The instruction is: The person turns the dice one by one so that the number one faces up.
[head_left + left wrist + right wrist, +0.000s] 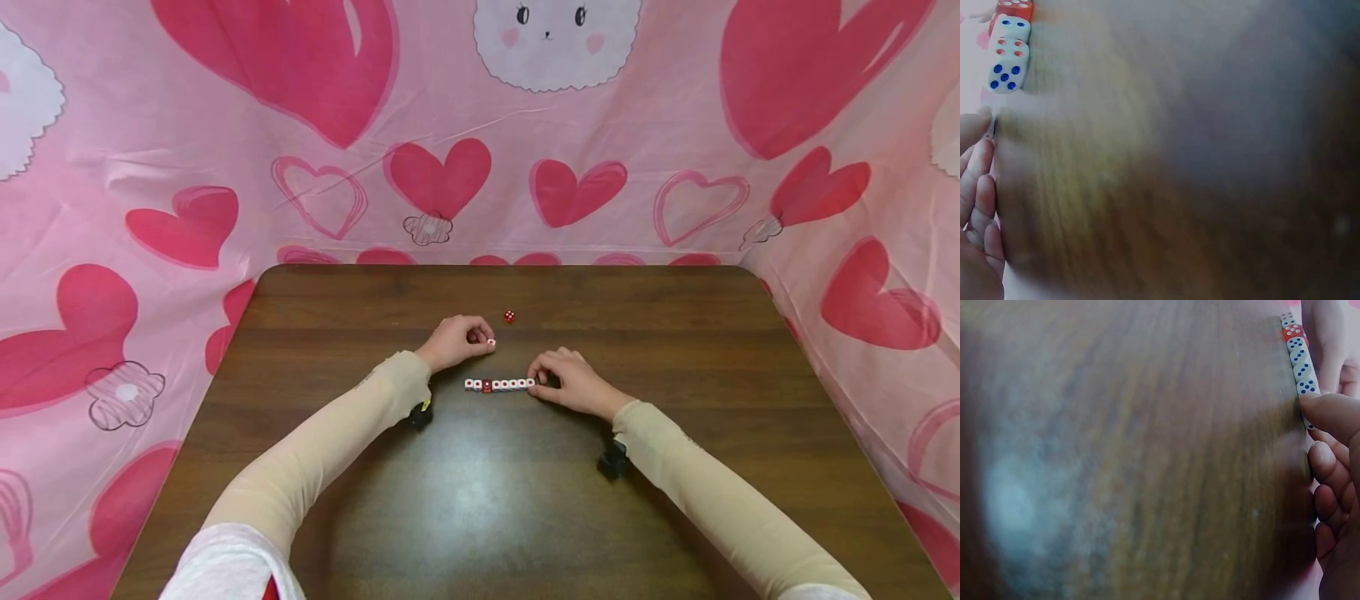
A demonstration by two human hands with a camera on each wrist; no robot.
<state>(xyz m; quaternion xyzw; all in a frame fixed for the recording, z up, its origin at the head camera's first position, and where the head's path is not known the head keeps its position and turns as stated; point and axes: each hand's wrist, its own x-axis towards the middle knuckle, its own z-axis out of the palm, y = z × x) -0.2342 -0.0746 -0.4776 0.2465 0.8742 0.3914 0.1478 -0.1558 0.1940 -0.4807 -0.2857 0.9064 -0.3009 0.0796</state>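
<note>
**Dice lined up on a dark wooden table**

A row of dice (499, 384) is laid in a straight line near the middle of the table (675, 333), the dice touching side by side (mostly white, with one red die (487, 386) set second or third from the left end). The right end of the row is pinched by the right hand (572, 383), whose fingers are curled around the last die; in the right wrist view a fingertip (1329, 412) is seen pressed onto the row (1299, 359). A single white die (491, 342) is held at the fingertips of the left hand (453, 341), just behind the row and apart from it. In the left wrist view the left end of the row (1009, 53) is shown beyond the fingers (979, 187). A lone red die (509, 316) is left farther back, near the left hand but untouched. The table is surrounded by a pink cloth (150, 167) printed with hearts.
</note>
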